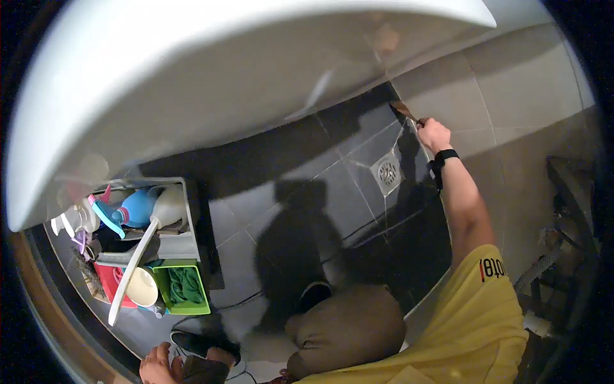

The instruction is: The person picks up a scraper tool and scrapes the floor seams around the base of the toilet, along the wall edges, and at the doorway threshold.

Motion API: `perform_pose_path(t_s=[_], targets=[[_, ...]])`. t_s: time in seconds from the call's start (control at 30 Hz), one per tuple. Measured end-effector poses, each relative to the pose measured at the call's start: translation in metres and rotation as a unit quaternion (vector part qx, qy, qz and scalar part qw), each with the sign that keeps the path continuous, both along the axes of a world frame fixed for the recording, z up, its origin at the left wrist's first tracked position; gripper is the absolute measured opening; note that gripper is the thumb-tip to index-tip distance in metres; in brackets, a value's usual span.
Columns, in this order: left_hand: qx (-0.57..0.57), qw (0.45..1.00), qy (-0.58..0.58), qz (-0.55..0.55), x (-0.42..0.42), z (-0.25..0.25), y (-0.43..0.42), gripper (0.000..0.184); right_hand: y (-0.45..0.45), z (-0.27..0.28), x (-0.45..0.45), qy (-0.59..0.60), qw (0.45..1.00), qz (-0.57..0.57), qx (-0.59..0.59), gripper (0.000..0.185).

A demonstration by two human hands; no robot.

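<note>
My right hand [434, 134] is closed around the handle of a small flat brush [403, 110], brownish with a dark end. The dark end reaches the corner where the grey floor tiles meet the wall, under the white basin. A black band [442, 157] circles that wrist. Just below and left of this hand lies a square metal floor drain [388, 173]. At the bottom left, my left hand [158, 366] rests by my bent leg with its fingers loosely bent and apart, holding nothing visible.
On the left stands a grey caddy [192, 221] with a blue spray bottle [137, 207], other bottles and a long white handle [133, 272]. A green bin [203, 291] in it holds green cloth [185, 285]. The white basin [256, 38] overhangs the floor. A thin cable [246, 299] crosses the tiles.
</note>
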State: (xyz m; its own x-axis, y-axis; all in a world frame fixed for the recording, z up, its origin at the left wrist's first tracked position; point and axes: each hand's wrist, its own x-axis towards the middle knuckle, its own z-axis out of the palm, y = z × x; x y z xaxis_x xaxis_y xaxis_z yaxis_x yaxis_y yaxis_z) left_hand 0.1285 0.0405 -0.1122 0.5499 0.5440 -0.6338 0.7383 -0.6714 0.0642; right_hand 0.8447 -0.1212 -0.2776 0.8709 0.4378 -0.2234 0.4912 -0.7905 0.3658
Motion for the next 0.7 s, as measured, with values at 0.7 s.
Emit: perform_pose_path(t_s=[0.7], targets=[[0.017,1.000,0.011,-0.004,-0.005,-0.001,0.000,0.034,0.016,0.007,-0.015,-0.005,1.000,-0.025,0.016,0.032]])
